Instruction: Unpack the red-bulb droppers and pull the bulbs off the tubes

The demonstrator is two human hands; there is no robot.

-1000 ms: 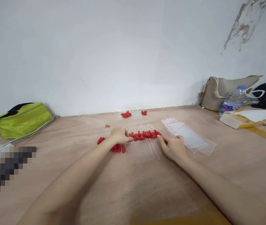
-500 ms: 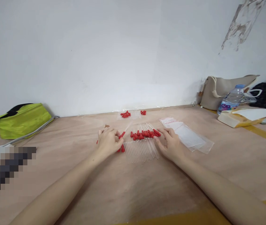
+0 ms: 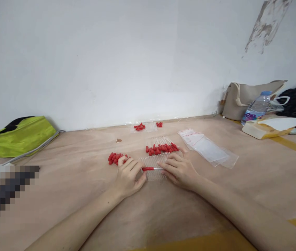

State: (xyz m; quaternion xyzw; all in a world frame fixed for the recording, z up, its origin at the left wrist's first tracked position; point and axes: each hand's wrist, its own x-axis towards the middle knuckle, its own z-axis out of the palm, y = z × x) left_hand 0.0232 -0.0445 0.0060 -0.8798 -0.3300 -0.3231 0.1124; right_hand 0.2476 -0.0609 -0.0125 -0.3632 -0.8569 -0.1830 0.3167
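Note:
My left hand (image 3: 129,177) is closed on the end of a red rubber bulb (image 3: 148,169), its fingertips pinching it. From the other side, my right hand (image 3: 181,170) grips a thin clear glass tube (image 3: 157,169) that meets the bulb in a level line. Beneath them lies a row of clear glass tubes (image 3: 152,176), partly hidden by my fingers. Just beyond is a row of droppers (image 3: 161,149), red bulbs towards me. A pile of loose red bulbs (image 3: 114,158) lies beside my left hand, which hides part of it.
Flat clear zip bags (image 3: 207,148) lie right of the droppers. Small groups of red bulbs (image 3: 139,127) rest on clear plastic near the wall. A yellow-green bag (image 3: 25,136) sits far left. A water bottle (image 3: 257,108) and a beige bag (image 3: 238,101) stand at right.
My left hand has come from the bulb pile towards me and to the right with a red bulb. My right hand has moved left and now grips a glass tube against it.

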